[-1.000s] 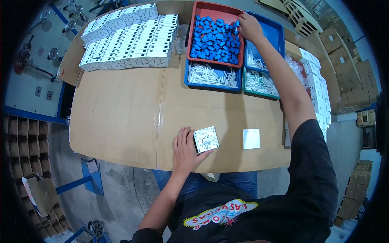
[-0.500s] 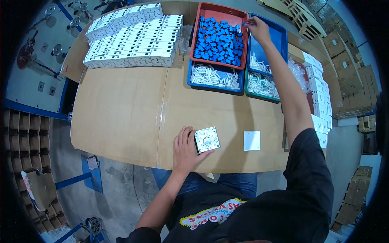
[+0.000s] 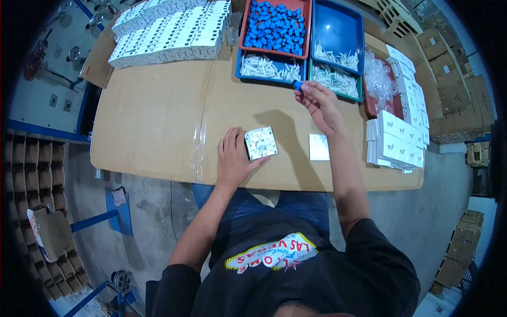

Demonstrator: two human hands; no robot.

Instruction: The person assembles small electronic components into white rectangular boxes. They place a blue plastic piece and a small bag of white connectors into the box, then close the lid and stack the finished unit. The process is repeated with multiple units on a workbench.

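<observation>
My left hand (image 3: 234, 157) rests on the cardboard-covered table, its thumb and fingers gripping a white square box-like piece (image 3: 262, 143) with a dark side and a patterned top face. Above the table, to the right of that piece, my right hand (image 3: 325, 108) pinches a small blue plastic part (image 3: 297, 85) between thumb and fingertips. A flat white square plate (image 3: 318, 147) lies on the table beside my right forearm. Many similar blue parts fill a red tray (image 3: 243, 31) at the back.
Blue trays (image 3: 361, 37) and a green tray (image 3: 360, 96) hold white plugs. Stacked white boxes (image 3: 174, 37) stand at back left. More white boxes (image 3: 396, 140) line the right side, next to a red bin (image 3: 371, 108) with clear plastic bags (image 3: 378, 76).
My right hand has come back from the trays toward me, carrying a blue part. My left hand still holds the square piece. The view has shifted, so the table sits higher.
</observation>
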